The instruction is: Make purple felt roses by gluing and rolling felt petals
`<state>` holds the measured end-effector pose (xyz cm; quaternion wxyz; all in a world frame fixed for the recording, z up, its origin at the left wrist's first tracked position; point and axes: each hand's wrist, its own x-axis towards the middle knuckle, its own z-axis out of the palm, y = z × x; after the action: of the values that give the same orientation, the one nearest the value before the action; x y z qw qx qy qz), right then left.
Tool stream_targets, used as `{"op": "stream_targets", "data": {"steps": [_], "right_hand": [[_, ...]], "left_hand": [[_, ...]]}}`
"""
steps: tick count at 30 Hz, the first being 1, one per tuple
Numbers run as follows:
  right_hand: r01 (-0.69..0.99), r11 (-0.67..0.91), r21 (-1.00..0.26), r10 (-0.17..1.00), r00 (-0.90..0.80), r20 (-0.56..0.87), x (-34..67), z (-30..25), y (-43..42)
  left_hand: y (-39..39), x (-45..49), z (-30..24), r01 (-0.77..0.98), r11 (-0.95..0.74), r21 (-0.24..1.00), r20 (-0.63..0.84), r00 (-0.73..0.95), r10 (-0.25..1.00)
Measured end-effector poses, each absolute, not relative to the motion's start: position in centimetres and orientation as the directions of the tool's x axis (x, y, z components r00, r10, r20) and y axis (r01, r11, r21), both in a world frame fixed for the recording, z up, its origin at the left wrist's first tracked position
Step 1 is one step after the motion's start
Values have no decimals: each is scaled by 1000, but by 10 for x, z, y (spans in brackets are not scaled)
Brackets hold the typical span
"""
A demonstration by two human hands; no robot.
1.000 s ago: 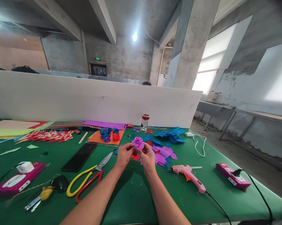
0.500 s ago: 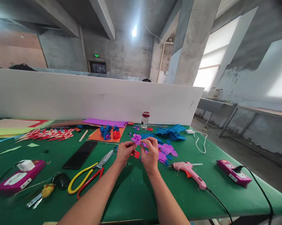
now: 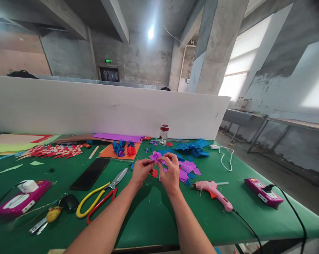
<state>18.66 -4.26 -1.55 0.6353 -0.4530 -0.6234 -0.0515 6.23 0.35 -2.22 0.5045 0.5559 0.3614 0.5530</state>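
Note:
A purple paper flower (image 3: 155, 156) with curled petals is held up between my two hands over the green table. My left hand (image 3: 142, 171) pinches its lower part from the left with thumb and forefinger. From the right, my right hand (image 3: 170, 173) pinches at its base, the fingers bent. The flower's underside is hidden by my fingertips. Purple paper petals (image 3: 189, 166) and bits of blue and red paper lie just behind and right of my right hand. A pink hot glue gun (image 3: 214, 193) rests farther right, its nozzle pointing left.
Scissors (image 3: 113, 184) with yellow and red handles and a black phone (image 3: 90, 173) lie left. Blue and red paper flowers (image 3: 120, 148) sit on orange paper. Behind are a glass jar (image 3: 164, 135) and a white partition (image 3: 95, 109). A purple power strip (image 3: 264, 192) stands right.
The purple flower has tilted slightly and shifted a little to the right in my fingers. Both hands keep nearly the same place, and the view has moved slightly.

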Motion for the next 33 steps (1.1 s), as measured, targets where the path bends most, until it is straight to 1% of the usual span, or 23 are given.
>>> {"op": "stream_targets", "data": {"steps": [5,20,23,25,27,28,31,33], "right_hand": [[629,574,-524,517,219,828,188,-15,-43],[589,591,-551,518,247,819,189,-13,-44],[533,602,-595,515,311,799,190,-10,-44],[463,604,-649,522,385,761,190,-11,-43],[380,593,-710,567,430,703,190,-15,-39],[339,578,-742,607,428,669,189,-18,-36],[231,533,-814,743,332,581,185,-28,-29],[190,533,-824,779,269,566,180,-32,-26]], "left_hand": [[1,62,-19,-165,-242,956,265,130,955],[1,64,-20,-171,-230,958,253,129,959],[0,64,-19,-165,-234,958,254,114,961],[0,62,-17,-142,-272,952,287,96,953],[0,60,-15,-108,-330,938,338,64,939],[0,59,-14,-94,-358,929,363,44,931],[-1,58,-11,-73,-430,900,432,8,902],[-2,58,-9,-73,-472,878,474,4,881]]}}
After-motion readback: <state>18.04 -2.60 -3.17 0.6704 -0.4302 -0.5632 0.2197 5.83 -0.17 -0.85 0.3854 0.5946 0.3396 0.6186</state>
